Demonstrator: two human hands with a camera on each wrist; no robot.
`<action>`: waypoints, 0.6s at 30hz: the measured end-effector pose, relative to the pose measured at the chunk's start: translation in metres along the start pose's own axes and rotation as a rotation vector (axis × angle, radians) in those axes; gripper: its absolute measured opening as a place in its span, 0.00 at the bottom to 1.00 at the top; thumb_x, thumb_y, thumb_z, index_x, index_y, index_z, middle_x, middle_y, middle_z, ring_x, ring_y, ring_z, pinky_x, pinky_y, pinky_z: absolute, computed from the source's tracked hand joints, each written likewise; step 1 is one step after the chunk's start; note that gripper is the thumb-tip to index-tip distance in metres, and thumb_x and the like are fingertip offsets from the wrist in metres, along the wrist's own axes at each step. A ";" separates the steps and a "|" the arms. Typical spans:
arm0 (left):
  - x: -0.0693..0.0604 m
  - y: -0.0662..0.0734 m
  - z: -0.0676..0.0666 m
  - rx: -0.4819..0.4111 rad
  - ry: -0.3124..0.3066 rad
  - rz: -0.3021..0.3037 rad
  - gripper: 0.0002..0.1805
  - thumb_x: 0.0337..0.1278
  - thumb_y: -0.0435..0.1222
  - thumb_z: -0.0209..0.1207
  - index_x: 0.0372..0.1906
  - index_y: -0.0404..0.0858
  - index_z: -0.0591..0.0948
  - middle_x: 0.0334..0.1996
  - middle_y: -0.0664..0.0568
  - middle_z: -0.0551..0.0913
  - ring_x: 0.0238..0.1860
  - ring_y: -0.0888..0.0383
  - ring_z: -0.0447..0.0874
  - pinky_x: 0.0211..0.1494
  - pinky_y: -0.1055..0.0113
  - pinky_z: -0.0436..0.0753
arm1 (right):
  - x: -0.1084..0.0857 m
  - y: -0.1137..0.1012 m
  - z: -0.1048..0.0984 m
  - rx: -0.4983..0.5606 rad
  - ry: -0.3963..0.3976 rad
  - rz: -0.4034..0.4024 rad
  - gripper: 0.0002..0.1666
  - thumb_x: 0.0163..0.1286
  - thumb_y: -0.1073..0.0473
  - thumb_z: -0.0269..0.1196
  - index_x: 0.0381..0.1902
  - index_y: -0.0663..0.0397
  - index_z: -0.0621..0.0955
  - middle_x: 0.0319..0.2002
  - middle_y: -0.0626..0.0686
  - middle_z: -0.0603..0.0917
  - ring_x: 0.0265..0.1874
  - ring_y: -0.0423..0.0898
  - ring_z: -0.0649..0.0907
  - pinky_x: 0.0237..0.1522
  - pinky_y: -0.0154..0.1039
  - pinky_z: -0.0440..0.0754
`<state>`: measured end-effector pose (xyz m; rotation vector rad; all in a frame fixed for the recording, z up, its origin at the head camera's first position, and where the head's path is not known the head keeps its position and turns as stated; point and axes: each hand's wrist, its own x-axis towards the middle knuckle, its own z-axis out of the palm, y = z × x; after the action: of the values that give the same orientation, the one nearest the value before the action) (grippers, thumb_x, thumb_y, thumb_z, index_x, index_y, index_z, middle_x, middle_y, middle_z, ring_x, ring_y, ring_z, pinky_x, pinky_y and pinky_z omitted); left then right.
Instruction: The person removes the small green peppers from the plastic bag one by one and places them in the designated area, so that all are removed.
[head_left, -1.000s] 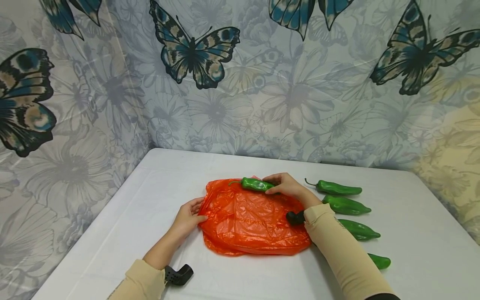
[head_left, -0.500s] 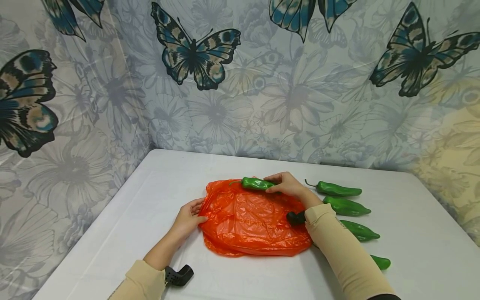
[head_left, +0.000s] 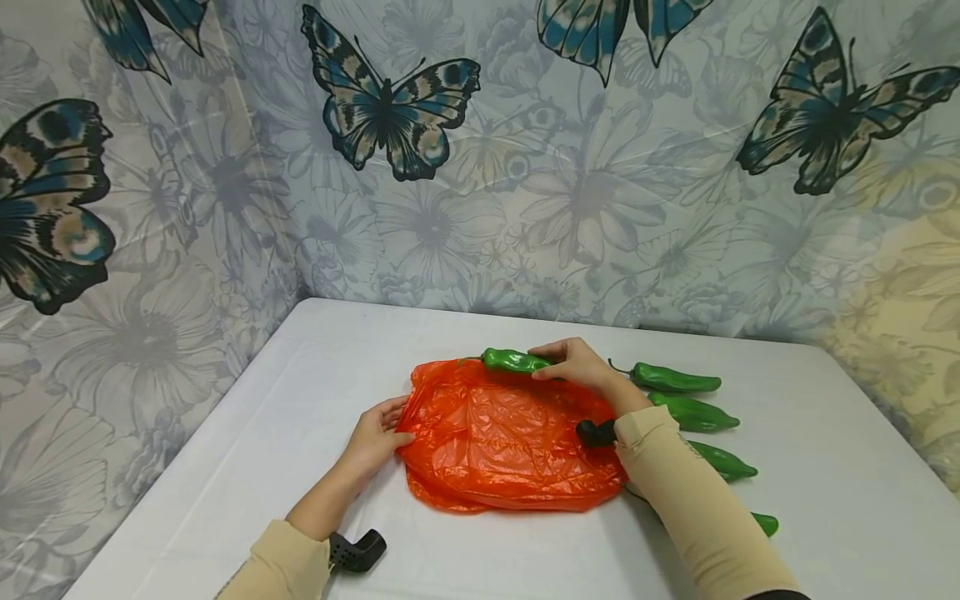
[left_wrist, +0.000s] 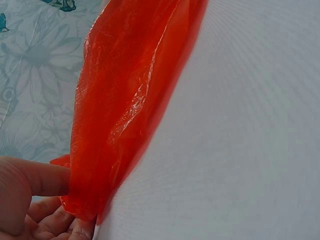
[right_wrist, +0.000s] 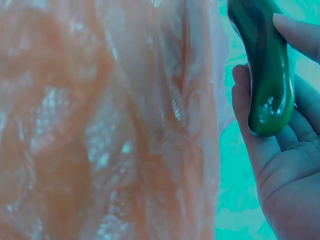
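A crinkled red plastic bag (head_left: 502,450) lies spread on the white table. My left hand (head_left: 375,435) pinches its left edge between thumb and fingers; in the left wrist view the thumb (left_wrist: 47,179) presses the red film against the fingers below. Above the bag's far edge, my right hand (head_left: 573,364) holds a green pepper (head_left: 510,361) by its right end, with the stem pointing left. The right wrist view shows this pepper (right_wrist: 270,95) between thumb and fingers, beside the bag (right_wrist: 110,130).
Right of the bag, several more green peppers lie in a column, among them the farthest pepper (head_left: 675,377) and one below it (head_left: 697,412). My right forearm covers parts of the nearer ones. A patterned butterfly cloth (head_left: 525,208) hangs behind the white table (head_left: 187,533).
My right hand and the pepper have risen slightly away from me, toward the bag's far edge. The left hand and the bag stay almost still.
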<state>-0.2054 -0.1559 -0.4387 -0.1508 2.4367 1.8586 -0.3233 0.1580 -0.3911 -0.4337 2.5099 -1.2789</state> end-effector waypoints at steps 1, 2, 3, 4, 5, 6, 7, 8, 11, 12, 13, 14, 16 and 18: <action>0.000 0.000 0.000 0.000 -0.001 0.000 0.31 0.48 0.20 0.57 0.63 0.31 0.69 0.56 0.36 0.75 0.58 0.44 0.72 0.62 0.51 0.72 | -0.001 -0.001 0.000 -0.004 -0.003 -0.006 0.29 0.56 0.58 0.68 0.56 0.60 0.78 0.55 0.60 0.80 0.45 0.44 0.81 0.48 0.39 0.81; 0.000 0.000 0.000 0.000 -0.001 -0.001 0.31 0.49 0.20 0.57 0.63 0.31 0.69 0.56 0.36 0.75 0.58 0.44 0.72 0.63 0.51 0.72 | -0.001 -0.001 0.000 -0.006 -0.006 -0.012 0.29 0.56 0.58 0.68 0.56 0.60 0.78 0.55 0.60 0.80 0.45 0.44 0.81 0.48 0.39 0.81; 0.000 0.000 0.000 0.001 -0.001 -0.002 0.31 0.49 0.20 0.56 0.63 0.31 0.69 0.56 0.36 0.75 0.58 0.44 0.72 0.63 0.51 0.72 | -0.002 -0.002 0.000 -0.006 -0.007 -0.015 0.29 0.56 0.59 0.68 0.56 0.60 0.78 0.55 0.60 0.80 0.45 0.44 0.81 0.48 0.40 0.81; -0.001 0.000 0.000 0.001 0.000 -0.003 0.31 0.49 0.20 0.56 0.63 0.31 0.69 0.56 0.36 0.75 0.58 0.44 0.72 0.63 0.51 0.72 | -0.002 -0.003 0.000 -0.011 -0.007 -0.019 0.29 0.56 0.58 0.68 0.56 0.60 0.78 0.55 0.60 0.80 0.46 0.45 0.81 0.49 0.40 0.81; -0.001 0.000 0.000 0.001 0.000 -0.002 0.31 0.49 0.20 0.56 0.63 0.31 0.69 0.56 0.36 0.75 0.58 0.44 0.72 0.63 0.51 0.72 | -0.003 -0.004 -0.001 -0.017 -0.006 -0.022 0.29 0.56 0.58 0.68 0.56 0.60 0.78 0.55 0.60 0.80 0.46 0.45 0.81 0.49 0.40 0.81; -0.001 0.000 0.000 0.001 0.001 -0.002 0.31 0.49 0.20 0.56 0.63 0.31 0.69 0.56 0.36 0.75 0.58 0.44 0.72 0.63 0.51 0.72 | -0.004 -0.004 -0.001 -0.018 -0.005 -0.022 0.29 0.56 0.59 0.68 0.56 0.60 0.78 0.55 0.60 0.79 0.47 0.46 0.81 0.49 0.40 0.81; -0.001 0.000 0.000 0.003 0.001 -0.002 0.31 0.49 0.20 0.57 0.63 0.31 0.69 0.56 0.36 0.75 0.58 0.44 0.72 0.63 0.51 0.72 | -0.004 -0.004 -0.002 -0.019 -0.004 -0.023 0.29 0.56 0.59 0.68 0.56 0.60 0.77 0.55 0.60 0.79 0.47 0.46 0.81 0.49 0.40 0.81; -0.001 0.000 0.000 0.004 0.002 -0.002 0.31 0.49 0.20 0.57 0.63 0.31 0.69 0.56 0.36 0.75 0.58 0.44 0.72 0.63 0.51 0.72 | -0.005 -0.005 -0.002 -0.019 -0.001 -0.022 0.29 0.56 0.59 0.68 0.56 0.60 0.77 0.55 0.61 0.79 0.48 0.47 0.81 0.49 0.40 0.81; -0.001 0.000 0.000 0.005 0.002 0.000 0.31 0.49 0.20 0.56 0.62 0.31 0.69 0.56 0.36 0.75 0.58 0.44 0.72 0.62 0.51 0.72 | -0.008 -0.004 -0.004 -0.015 0.009 -0.018 0.29 0.56 0.59 0.67 0.57 0.60 0.77 0.55 0.61 0.79 0.49 0.49 0.81 0.49 0.41 0.81; -0.001 0.000 0.000 0.003 0.002 -0.001 0.31 0.49 0.20 0.56 0.63 0.31 0.69 0.56 0.36 0.75 0.58 0.44 0.72 0.62 0.51 0.72 | -0.009 -0.004 -0.005 -0.010 0.011 -0.017 0.29 0.57 0.59 0.67 0.57 0.60 0.77 0.55 0.61 0.79 0.50 0.50 0.80 0.50 0.42 0.80; -0.001 0.000 0.000 0.002 0.002 0.000 0.31 0.48 0.20 0.56 0.63 0.31 0.69 0.56 0.36 0.75 0.58 0.44 0.72 0.62 0.52 0.72 | -0.010 -0.004 -0.005 -0.008 0.013 -0.019 0.29 0.57 0.59 0.67 0.57 0.61 0.77 0.56 0.61 0.79 0.51 0.51 0.80 0.50 0.42 0.80; -0.001 0.000 0.000 0.000 0.001 -0.001 0.31 0.48 0.20 0.56 0.63 0.31 0.69 0.56 0.36 0.75 0.58 0.44 0.72 0.62 0.52 0.73 | -0.010 -0.003 -0.006 -0.004 0.015 -0.021 0.29 0.57 0.59 0.67 0.57 0.61 0.77 0.56 0.62 0.78 0.52 0.52 0.80 0.51 0.43 0.80; -0.001 0.000 0.000 -0.001 0.001 -0.002 0.31 0.48 0.20 0.56 0.63 0.31 0.69 0.56 0.36 0.75 0.58 0.44 0.72 0.62 0.52 0.73 | -0.012 -0.003 -0.008 0.001 0.020 -0.023 0.29 0.57 0.59 0.67 0.57 0.61 0.77 0.56 0.62 0.78 0.53 0.53 0.79 0.51 0.44 0.80; -0.001 0.000 0.000 -0.004 0.001 -0.003 0.31 0.48 0.20 0.56 0.63 0.31 0.69 0.56 0.36 0.75 0.58 0.44 0.72 0.62 0.52 0.73 | -0.013 -0.002 -0.009 -0.003 0.020 -0.037 0.29 0.58 0.59 0.67 0.57 0.61 0.76 0.56 0.62 0.78 0.53 0.54 0.79 0.51 0.44 0.80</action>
<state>-0.2046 -0.1556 -0.4386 -0.1557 2.4326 1.8629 -0.3146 0.1686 -0.3826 -0.4719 2.5317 -1.3000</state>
